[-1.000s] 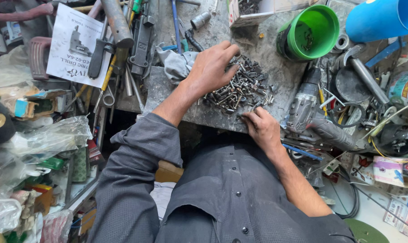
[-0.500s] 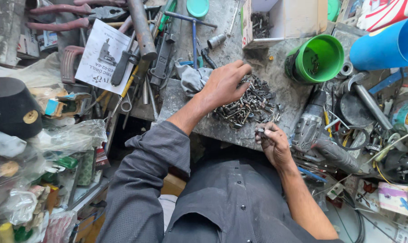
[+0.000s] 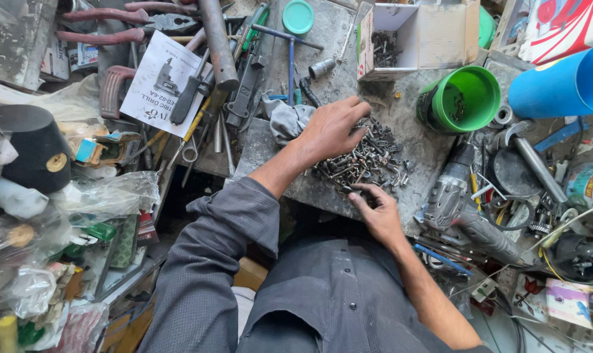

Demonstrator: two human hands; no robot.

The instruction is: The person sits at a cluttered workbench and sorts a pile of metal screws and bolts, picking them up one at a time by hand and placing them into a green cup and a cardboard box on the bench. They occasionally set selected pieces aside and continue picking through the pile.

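A heap of dark screws and bolts (image 3: 381, 157) lies on a grey bench top (image 3: 411, 124). My left hand (image 3: 332, 131) rests flat on the heap's left side, fingers spread over the screws. At the heap's near edge my right hand (image 3: 375, 209) has its fingertips pinched on the screws; whether it holds one I cannot tell. A grey sleeve covers my left arm; my right forearm is bare.
A green cup (image 3: 463, 98) and an open cardboard box (image 3: 417, 33) of small parts stand behind the heap. A power drill (image 3: 456, 196) lies to the right, a blue tube (image 3: 561, 82) at far right. Pliers, wrenches, a leaflet (image 3: 159, 82) and plastic bags crowd the left.
The camera has shifted, so the bench sits lower and more to the right. My left hand stays on the heap. My right hand moved from the bench edge back onto the screws.
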